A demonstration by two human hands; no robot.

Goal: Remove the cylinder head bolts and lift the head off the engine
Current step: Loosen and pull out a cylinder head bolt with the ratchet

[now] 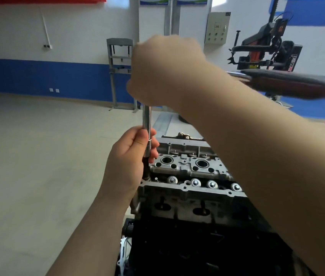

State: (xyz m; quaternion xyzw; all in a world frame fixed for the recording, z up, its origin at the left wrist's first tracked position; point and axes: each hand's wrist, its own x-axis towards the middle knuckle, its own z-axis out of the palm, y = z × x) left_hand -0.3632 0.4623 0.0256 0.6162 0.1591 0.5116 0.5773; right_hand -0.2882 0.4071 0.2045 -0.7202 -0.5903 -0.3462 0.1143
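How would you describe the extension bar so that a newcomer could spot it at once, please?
Start at the grey cylinder head on top of the dark engine. At its near left corner a slim chrome extension bar stands upright, between the two hands. Unlike the short round fittings in a row along the head's edge, it is long, thin and shiny, gripped low by the left hand.

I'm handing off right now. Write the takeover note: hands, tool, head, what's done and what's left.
Left hand grips the extension bar low, steadying it upright at the head's near-left corner.
Right hand grips the top of the bar at the ratchet; its handle sticks out right, blurred.
Head sits on the engine.
Done: cannot tell how many bolts are out.
Left: finish this bolt, the remaining ones, then lift the head.
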